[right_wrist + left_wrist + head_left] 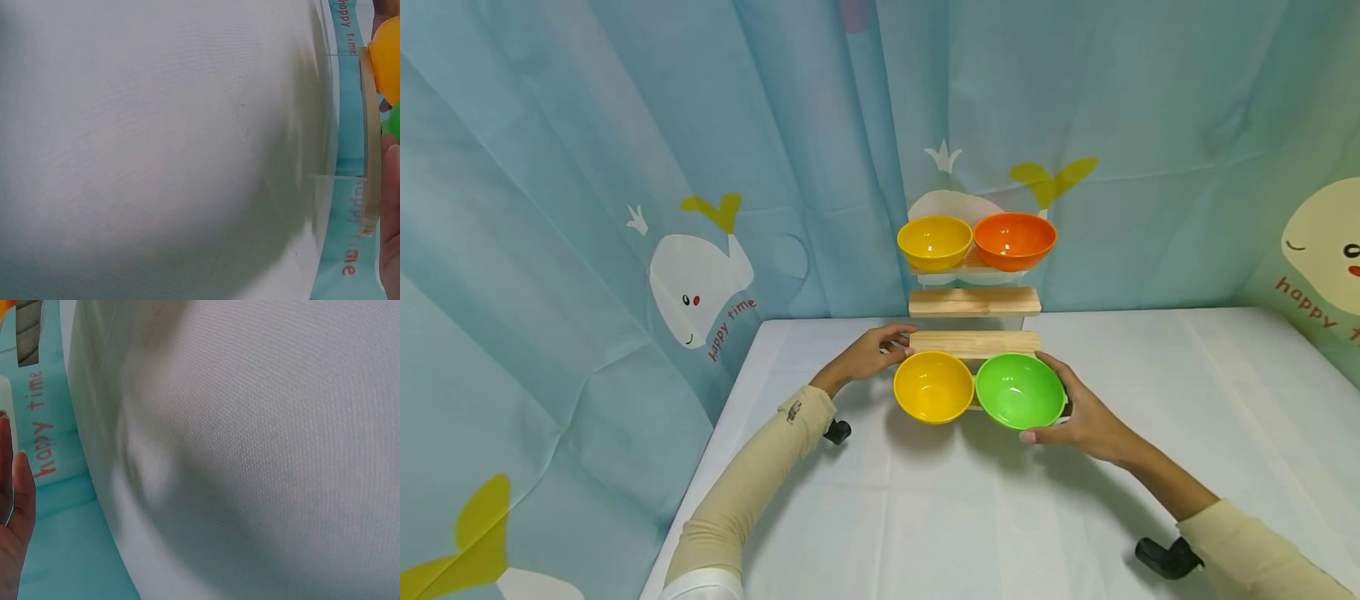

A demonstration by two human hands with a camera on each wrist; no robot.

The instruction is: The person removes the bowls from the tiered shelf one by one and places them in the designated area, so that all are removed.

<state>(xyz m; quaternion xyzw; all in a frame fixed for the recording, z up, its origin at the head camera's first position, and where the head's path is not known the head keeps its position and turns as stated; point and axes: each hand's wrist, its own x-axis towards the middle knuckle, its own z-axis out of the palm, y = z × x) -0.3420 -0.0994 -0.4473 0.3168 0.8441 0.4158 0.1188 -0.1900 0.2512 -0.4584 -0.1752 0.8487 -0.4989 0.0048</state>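
Thumb and fingers of my right hand (1086,417) grip the right side of a green bowl (1021,392) at the front of a stepped wooden rack (974,343). Beside it, rims nearly meeting, sits a yellow bowl (933,387). My left hand (871,353) has relaxed fingers, their tips right at the left end of a slat and close to the yellow bowl's rim. In the right wrist view, the yellow bowl (387,59) and part of the green bowl (394,122) show above my right hand (391,200).
On the rack's top step stand another yellow bowl (935,243) and an orange bowl (1015,242). A bare middle slat (974,302) lies below them. White cloth covers the table (880,517); a blue printed curtain (820,167) hangs behind.
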